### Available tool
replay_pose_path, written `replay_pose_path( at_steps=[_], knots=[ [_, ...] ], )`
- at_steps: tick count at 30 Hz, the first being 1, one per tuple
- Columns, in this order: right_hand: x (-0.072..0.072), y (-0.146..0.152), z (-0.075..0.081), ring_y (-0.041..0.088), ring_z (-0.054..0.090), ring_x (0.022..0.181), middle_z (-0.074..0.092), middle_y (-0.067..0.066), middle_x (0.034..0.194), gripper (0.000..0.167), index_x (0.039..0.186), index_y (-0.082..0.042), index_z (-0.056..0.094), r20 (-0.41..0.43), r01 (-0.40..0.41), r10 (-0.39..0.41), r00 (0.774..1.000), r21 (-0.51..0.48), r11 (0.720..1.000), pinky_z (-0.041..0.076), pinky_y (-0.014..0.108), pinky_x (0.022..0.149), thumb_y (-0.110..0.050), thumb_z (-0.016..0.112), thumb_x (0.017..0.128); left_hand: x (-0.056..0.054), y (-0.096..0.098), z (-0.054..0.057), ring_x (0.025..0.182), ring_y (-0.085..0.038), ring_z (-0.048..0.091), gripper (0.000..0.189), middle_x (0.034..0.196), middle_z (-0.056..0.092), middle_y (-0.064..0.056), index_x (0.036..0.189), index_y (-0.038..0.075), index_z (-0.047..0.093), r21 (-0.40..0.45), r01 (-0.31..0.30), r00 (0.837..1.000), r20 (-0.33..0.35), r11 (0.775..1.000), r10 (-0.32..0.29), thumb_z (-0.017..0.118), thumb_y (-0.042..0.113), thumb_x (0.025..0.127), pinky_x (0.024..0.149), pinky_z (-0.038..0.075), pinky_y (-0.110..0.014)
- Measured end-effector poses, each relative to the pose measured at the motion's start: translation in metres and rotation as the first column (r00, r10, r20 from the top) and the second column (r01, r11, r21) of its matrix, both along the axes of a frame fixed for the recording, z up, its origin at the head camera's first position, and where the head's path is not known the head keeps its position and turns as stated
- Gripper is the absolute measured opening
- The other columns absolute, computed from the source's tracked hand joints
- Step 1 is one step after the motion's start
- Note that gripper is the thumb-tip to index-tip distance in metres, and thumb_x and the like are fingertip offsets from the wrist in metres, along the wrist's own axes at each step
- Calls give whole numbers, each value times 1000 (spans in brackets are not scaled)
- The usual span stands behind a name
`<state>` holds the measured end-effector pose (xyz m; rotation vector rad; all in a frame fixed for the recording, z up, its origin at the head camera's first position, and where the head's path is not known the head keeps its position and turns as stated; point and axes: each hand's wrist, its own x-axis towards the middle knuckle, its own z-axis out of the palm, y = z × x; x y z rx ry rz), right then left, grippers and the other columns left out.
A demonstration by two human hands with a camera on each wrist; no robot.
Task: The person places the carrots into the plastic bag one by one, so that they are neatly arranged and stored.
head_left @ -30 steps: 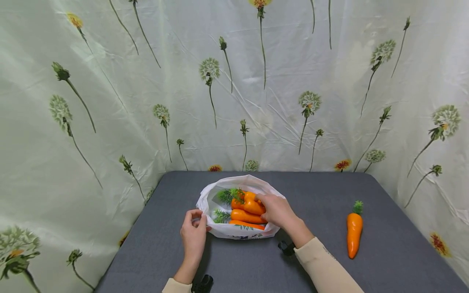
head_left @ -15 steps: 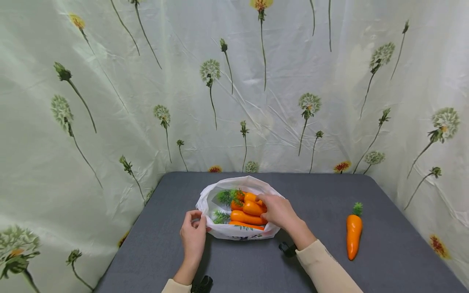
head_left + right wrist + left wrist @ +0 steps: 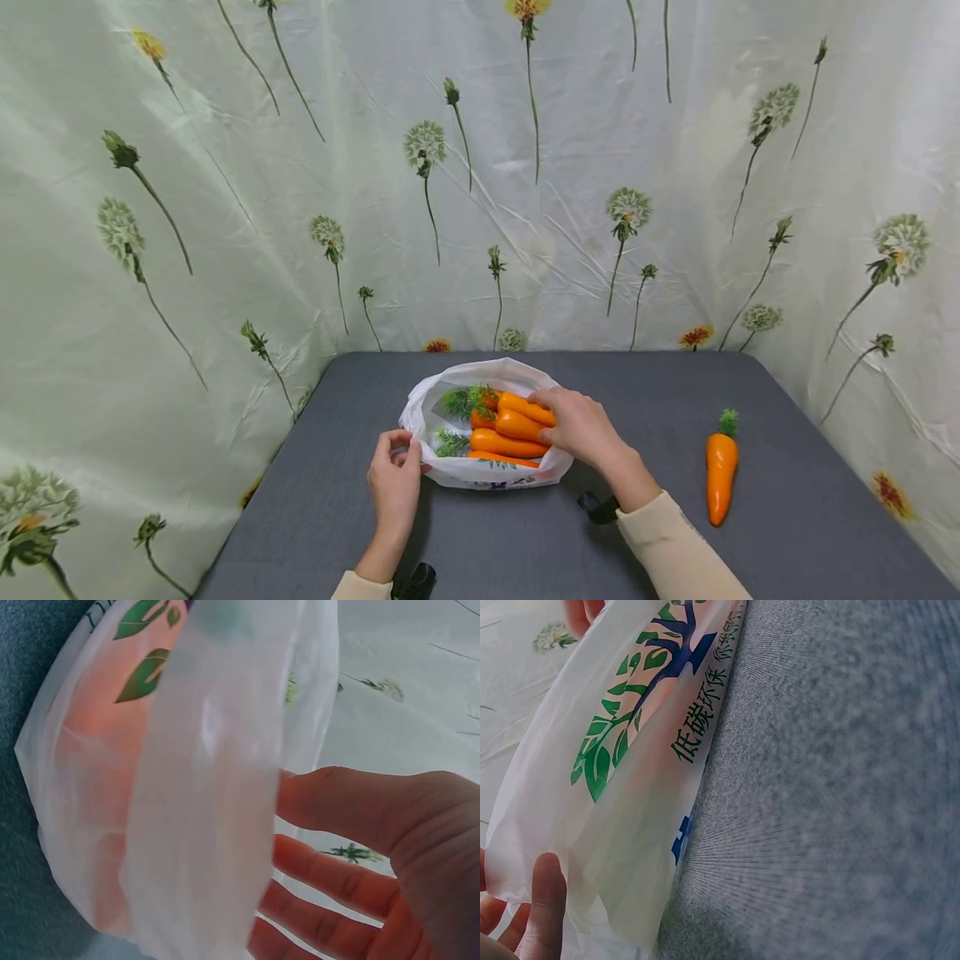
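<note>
A white plastic bag [image 3: 457, 475] lies with its mouth spread, green leaves and blue print on its front wall. Inside are several orange toy carrots [image 3: 510, 443] with green tops pointing left. My left hand [image 3: 395, 483] pinches the bag's left rim between thumb and fingers; its thumb [image 3: 546, 900] presses on the plastic in the left wrist view. At the right side of the mouth is my right hand [image 3: 588, 427], its fingertips by the carrots' thick ends. In the right wrist view its fingers [image 3: 330, 877] are extended apart from the thumb, their tips hidden behind the bag wall.
One more toy carrot [image 3: 722, 479] lies on the grey table [image 3: 495, 550] to the right, green top pointing away. A pale curtain [image 3: 360, 167] with dandelion print hangs behind the table and along both sides.
My right hand has drawn slightly right from the carrots, and the upper ones lie lower and show more of their length. The left hand keeps its hold on the rim.
</note>
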<state>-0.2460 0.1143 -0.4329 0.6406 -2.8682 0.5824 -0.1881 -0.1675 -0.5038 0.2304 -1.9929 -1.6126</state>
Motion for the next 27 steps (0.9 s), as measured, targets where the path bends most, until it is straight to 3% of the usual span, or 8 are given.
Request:
replay_pose_path(
  at_steps=[10, 17, 27],
  knots=[
    [13, 20, 7, 14, 53, 70, 64, 0, 103, 52, 129, -22, 67, -33, 52, -54, 998, -57, 997, 45, 30, 54, -15, 84, 80, 0, 0, -1, 61, -29, 65, 11, 100, 63, -10, 106, 7, 63, 5, 6, 1000, 1, 1000, -6, 66, 7, 96, 57, 59, -42],
    [20, 42, 3, 17, 58, 78, 65, 5, 115, 54, 132, -22, 65, -76, 104, -109, 991, -73, 992, 49, 35, 57, -19, 84, 82, -1, 0, -1, 61, -29, 65, 11, 100, 63, -12, 106, 5, 63, 9, 7, 1000, -19, 1000, -7, 66, 5, 95, 57, 60, -43],
    [29, 78, 2, 22, 62, 91, 62, 4, 123, 58, 135, -24, 62, -64, 194, -201, 978, -96, 976, 52, 41, 63, -23, 85, 82, -2, 1, 0, 67, -36, 66, 13, 100, 63, -12, 106, 5, 62, 20, 1, 1000, -10, 1000, -1, 67, 5, 94, 58, 60, -44]
  ],
)
